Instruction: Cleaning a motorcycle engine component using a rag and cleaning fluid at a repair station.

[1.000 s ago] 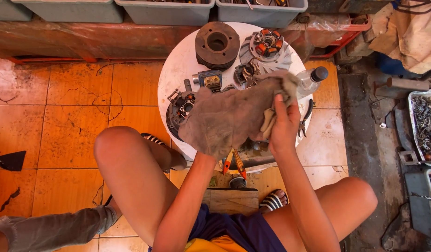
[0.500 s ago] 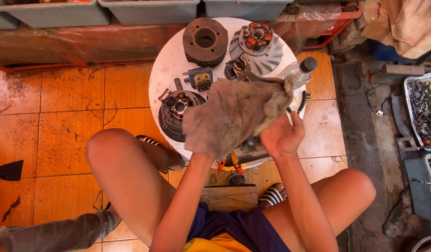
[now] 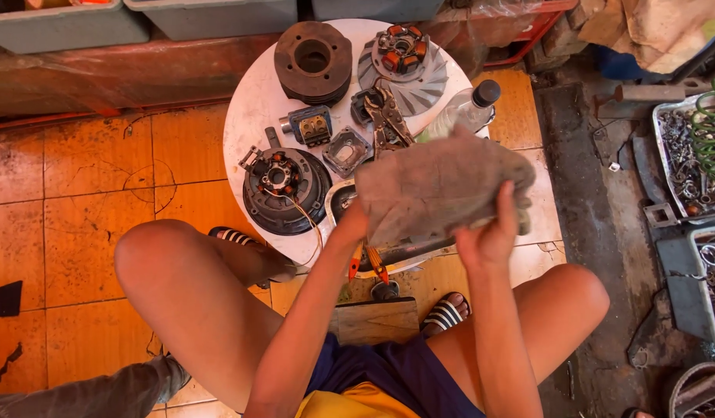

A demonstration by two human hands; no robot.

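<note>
A dirty grey-brown rag [image 3: 442,186] is spread between both my hands above the near right part of a round white table [image 3: 253,104]. My left hand [image 3: 356,224] grips the rag's lower left edge, mostly hidden by the cloth. My right hand [image 3: 489,232] pinches its lower right edge, fingers up. Under the rag a metal part [image 3: 408,251] shows only as a grey edge. Orange-handled pliers [image 3: 365,263] poke out below it.
On the table lie a dark round stator housing [image 3: 284,186], a ribbed cylinder [image 3: 313,62], a finned rotor with coils [image 3: 404,62], small square parts [image 3: 311,128] and a plastic bottle [image 3: 469,112]. Grey bins stand behind. Trays of metal scrap [image 3: 682,155] sit at right. Another person's trouser leg [image 3: 86,395] shows bottom left.
The rag has shifted right and been spread wider between my hands. The stator housing at left, formerly partly covered, is now in full sight. My head has moved closer.
</note>
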